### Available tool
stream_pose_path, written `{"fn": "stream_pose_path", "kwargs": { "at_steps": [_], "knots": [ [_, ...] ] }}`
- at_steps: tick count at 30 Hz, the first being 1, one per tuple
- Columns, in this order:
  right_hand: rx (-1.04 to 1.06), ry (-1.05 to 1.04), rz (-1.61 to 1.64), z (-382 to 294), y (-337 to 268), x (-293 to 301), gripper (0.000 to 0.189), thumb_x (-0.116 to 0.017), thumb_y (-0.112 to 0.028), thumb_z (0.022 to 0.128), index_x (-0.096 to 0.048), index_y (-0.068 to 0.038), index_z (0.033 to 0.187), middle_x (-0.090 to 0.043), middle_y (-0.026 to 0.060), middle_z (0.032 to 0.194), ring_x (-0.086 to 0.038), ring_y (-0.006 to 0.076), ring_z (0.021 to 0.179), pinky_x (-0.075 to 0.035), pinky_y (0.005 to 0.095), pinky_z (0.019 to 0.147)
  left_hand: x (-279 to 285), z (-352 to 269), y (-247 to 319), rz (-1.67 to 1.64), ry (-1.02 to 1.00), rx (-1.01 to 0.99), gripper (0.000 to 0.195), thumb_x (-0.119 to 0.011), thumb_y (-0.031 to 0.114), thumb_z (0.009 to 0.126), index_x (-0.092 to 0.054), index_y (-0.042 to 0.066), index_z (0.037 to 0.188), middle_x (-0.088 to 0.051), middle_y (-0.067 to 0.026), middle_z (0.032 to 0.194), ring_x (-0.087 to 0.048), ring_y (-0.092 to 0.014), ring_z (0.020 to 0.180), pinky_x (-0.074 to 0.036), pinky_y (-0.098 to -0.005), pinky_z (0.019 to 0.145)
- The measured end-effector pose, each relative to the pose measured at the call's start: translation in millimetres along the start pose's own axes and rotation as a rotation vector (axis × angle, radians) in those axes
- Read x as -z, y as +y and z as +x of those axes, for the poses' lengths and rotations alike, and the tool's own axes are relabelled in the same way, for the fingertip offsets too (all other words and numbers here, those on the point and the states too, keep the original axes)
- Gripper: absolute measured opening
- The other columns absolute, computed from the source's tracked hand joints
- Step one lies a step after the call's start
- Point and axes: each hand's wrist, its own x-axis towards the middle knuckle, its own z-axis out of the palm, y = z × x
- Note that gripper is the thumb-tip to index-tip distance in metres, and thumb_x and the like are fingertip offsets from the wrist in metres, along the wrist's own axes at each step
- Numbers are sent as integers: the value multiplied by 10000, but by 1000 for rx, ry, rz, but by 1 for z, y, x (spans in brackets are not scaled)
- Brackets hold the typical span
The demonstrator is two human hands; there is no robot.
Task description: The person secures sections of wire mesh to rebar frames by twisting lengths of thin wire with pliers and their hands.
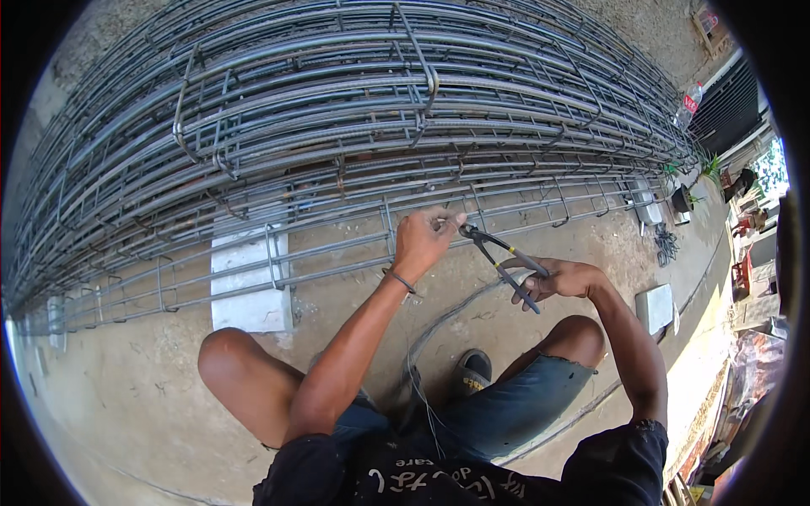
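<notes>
My right hand (557, 281) holds end-cutting nippers (490, 243) by their grey and yellow handles, which are spread apart. The nippers' jaws point at my left hand (427, 237), whose thumb and fingers are pinched together just above a long rebar cage (335, 251). Whether the left fingers grip a wire is too small to tell. The nearest cage has square stirrups around its long bars. Thin tie wire (443, 316) runs in a curved bundle from near my right hand down between my legs.
Stacked rebar cages (304, 107) fill the far side. White blocks (250, 278) lie under the cages, and another white block (655, 308) is at the right. A wire coil (666, 245), a plant pot (682, 198) and a plastic bottle (690, 104) are farther right.
</notes>
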Motion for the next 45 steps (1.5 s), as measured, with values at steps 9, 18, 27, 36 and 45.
{"fn": "stream_pose_path", "kwargs": {
  "at_steps": [9,18,27,36,45],
  "knots": [
    [73,-127,-169,36,8,3,449,-486,-197,914,-372,-124,1342,-645,138,915,-624,202,864,-475,335,744,65,-1,-5,114,199,63,279,-624,281,845,-602,20,749,-520,-34,521,-423,-96,435,-335,-276,418],
    [952,736,-518,36,-54,-22,461,-681,-219,752,-532,-23,1142,-564,160,988,-554,314,912,-452,402,781,50,-15,50,-161,65,165,273,-596,259,881,-633,7,782,-444,58,542,-361,-23,482,-253,-192,414],
    [1176,985,-896,64,-54,-24,296,-674,-150,719,-574,-39,974,-538,89,950,-515,280,897,-449,386,778,35,-30,67,-681,-223,440,390,-431,336,948,-593,-19,954,-452,-8,559,-354,-63,451,-289,-218,406],
    [1009,1383,-1258,34,-74,18,196,-572,-24,691,-581,-77,880,-558,21,806,-491,200,788,-413,320,688,48,-41,62,-633,-441,472,392,-451,350,940,-534,-9,1071,-370,39,553,-323,-44,442,-311,-209,414],
    [425,1747,-1359,-95,-9,146,151,-559,-69,788,-605,-55,932,-585,83,825,-497,284,829,-417,359,747,42,-48,59,-444,-659,426,327,-529,297,911,-613,-16,956,-437,18,536,-376,-76,448,-348,-247,429]
  ]
}}
